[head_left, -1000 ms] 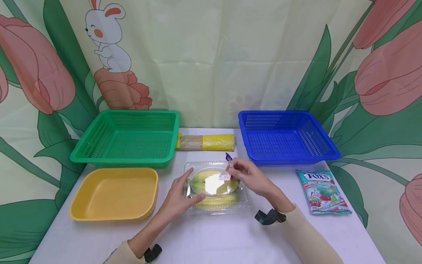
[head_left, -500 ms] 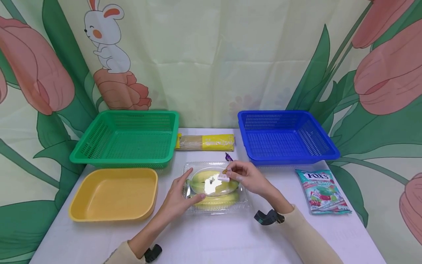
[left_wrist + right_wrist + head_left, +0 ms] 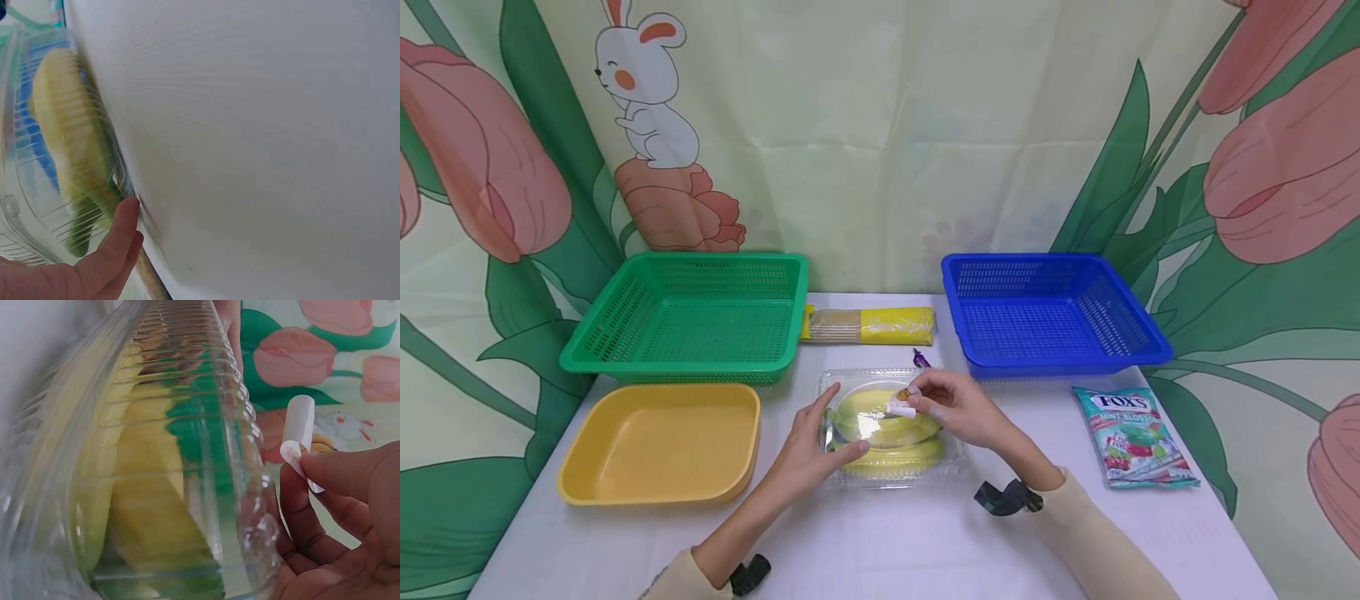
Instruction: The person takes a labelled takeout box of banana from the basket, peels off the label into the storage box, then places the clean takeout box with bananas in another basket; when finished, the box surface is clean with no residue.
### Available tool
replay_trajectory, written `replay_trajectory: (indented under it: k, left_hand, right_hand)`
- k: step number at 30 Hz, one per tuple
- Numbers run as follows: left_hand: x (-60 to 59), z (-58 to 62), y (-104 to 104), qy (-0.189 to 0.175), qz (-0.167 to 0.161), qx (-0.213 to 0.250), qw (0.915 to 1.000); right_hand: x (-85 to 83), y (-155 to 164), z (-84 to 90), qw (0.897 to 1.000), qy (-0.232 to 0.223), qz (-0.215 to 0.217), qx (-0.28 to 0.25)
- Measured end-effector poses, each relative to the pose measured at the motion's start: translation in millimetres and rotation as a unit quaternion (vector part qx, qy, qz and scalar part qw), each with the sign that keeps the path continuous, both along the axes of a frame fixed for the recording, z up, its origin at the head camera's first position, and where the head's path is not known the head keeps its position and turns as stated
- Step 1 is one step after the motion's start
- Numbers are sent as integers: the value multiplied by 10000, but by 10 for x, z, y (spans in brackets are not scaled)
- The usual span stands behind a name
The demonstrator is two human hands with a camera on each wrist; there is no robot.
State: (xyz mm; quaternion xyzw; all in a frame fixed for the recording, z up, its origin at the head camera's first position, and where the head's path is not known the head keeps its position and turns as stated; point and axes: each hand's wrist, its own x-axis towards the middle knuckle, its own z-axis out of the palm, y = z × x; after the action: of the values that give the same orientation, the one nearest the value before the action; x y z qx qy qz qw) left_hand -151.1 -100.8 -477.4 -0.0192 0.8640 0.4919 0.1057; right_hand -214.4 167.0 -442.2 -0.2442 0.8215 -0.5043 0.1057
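My spread left grip [image 3: 807,446] touches the clear plastic box [image 3: 910,477] at nine o'clock, right grip [image 3: 957,407] pinching a curled white label [image 3: 300,423], seemingly unapplied.

R grip [image 3: 375,544] pinches curled wht label [image 3: 300,422] nr clr box [image 3: 150,481].

A curled white label [image 3: 901,410] is pinched above a closed, clear plastic clamshell [image 3: 891,481] of yellow-green bananas [image 3: 147,450], flat on the worktop [image 3: 880,542].

The left grip [image 3: 805,460] is spread; the right grip [image 3: 964,408] pinches.
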Motion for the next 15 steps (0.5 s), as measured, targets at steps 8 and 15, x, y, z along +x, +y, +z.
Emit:
replay_trajectory:
  k: [8,15]
  left_hand:
    - [-5,12,7,25,-23,-39,10000]
    - [87,173,-116,448,20,-432,9981]
  right_hand:
    - [12,-48,73,9993,220,-70,287]
    - [28,-123,189,9979,477,-154,408]
